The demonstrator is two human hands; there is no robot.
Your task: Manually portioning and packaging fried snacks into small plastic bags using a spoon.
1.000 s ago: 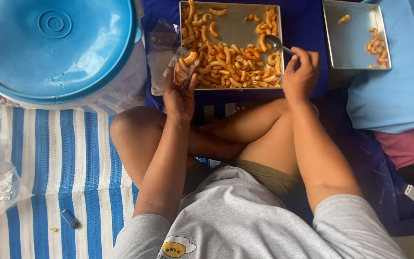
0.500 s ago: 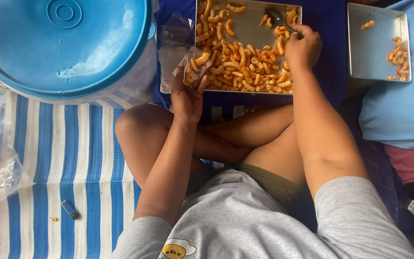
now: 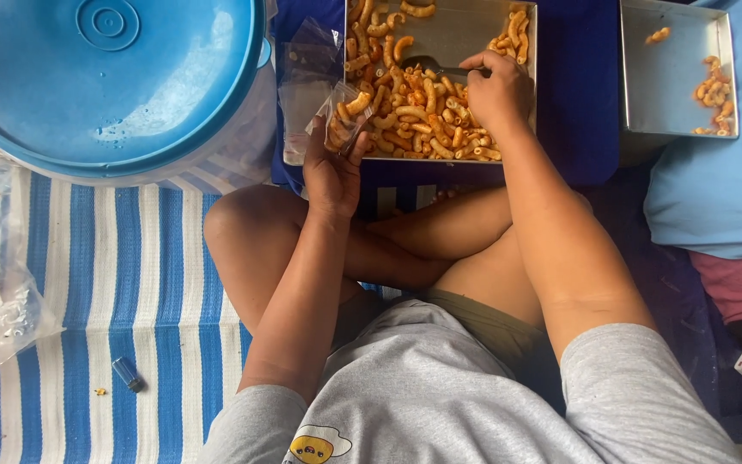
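Observation:
A square metal tray (image 3: 453, 34) of orange curled macaroni snacks (image 3: 422, 116) lies in front of my crossed legs. My left hand (image 3: 332, 172) holds a small clear plastic bag (image 3: 343, 120), partly filled with snacks, at the tray's near left corner. My right hand (image 3: 495, 86) reaches over the tray and grips a metal spoon (image 3: 427, 64), whose bowl lies among the snacks near the tray's middle.
A big blue round lid (image 3: 105, 82) covers a container at the upper left. Spare clear bags (image 3: 307, 73) lie beside the tray. A second metal tray (image 3: 676, 69) with few snacks stands at the upper right. A small blue lighter (image 3: 126, 374) lies on the striped mat (image 3: 122, 292).
My right hand has swept the spoon from the tray's right side to its far edge and then left towards the middle. The left hand keeps the bag at the tray's corner.

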